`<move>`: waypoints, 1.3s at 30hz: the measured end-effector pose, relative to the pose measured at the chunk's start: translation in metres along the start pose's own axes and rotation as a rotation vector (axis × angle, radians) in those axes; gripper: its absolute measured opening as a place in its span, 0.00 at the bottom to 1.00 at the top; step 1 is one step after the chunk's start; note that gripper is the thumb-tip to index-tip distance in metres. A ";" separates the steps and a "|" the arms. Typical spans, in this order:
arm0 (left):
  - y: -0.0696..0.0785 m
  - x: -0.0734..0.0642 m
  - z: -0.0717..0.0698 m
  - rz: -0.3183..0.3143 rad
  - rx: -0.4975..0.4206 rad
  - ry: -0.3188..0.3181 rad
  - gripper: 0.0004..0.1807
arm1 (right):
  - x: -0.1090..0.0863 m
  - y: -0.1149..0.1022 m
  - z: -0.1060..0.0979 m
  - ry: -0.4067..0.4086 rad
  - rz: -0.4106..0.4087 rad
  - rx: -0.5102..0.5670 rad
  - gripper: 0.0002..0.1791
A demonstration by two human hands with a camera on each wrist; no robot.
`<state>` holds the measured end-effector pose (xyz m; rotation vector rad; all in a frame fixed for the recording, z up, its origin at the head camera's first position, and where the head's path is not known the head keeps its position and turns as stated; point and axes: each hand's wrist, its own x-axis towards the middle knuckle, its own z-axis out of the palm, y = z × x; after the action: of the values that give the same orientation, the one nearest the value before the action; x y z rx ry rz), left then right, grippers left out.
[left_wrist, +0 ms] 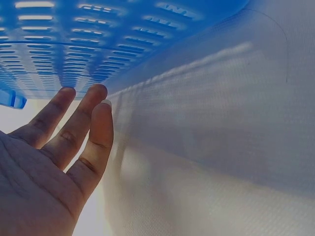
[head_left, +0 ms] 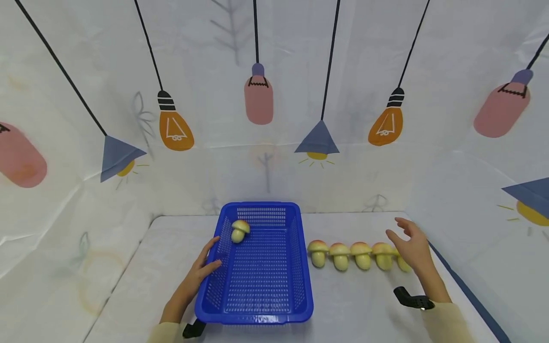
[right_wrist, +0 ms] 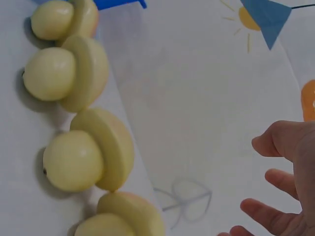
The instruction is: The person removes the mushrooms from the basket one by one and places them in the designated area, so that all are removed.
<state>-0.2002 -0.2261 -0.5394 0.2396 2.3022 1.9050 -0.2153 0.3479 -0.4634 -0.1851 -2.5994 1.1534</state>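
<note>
My left hand holds a blue plastic basket at its left rim. Its thumb and a finger lie over the rim, while other fingers reach up against the slotted outer wall in the left wrist view. Inside the basket, near the back left corner, lies one toy mushroom with a yellow-red cap. Several more mushrooms form a row to the right of the basket, caps toward the back wall. My right hand hovers at the row's right end with fingers spread, holding nothing; it partly covers the last mushroom.
A white table carries everything. Behind it hangs a white sheet printed with lamps and bulbs, which also closes off both sides. A dark blue strip runs along the table's right edge. Each wrist wears a black strap.
</note>
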 end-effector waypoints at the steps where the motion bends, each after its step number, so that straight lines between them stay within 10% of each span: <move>1: 0.000 0.000 -0.001 -0.002 0.002 0.002 0.38 | 0.001 -0.005 0.004 -0.007 -0.006 0.013 0.35; 22: 0.003 0.000 -0.003 -0.006 -0.005 -0.004 0.39 | -0.005 -0.119 0.111 -0.185 -0.192 0.283 0.30; 39: 0.002 0.001 -0.002 0.013 0.005 -0.024 0.39 | -0.019 -0.170 0.175 -0.313 -0.239 0.432 0.30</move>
<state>-0.2013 -0.2280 -0.5374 0.2770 2.2954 1.8919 -0.2525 0.1061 -0.4532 0.4161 -2.4473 1.7197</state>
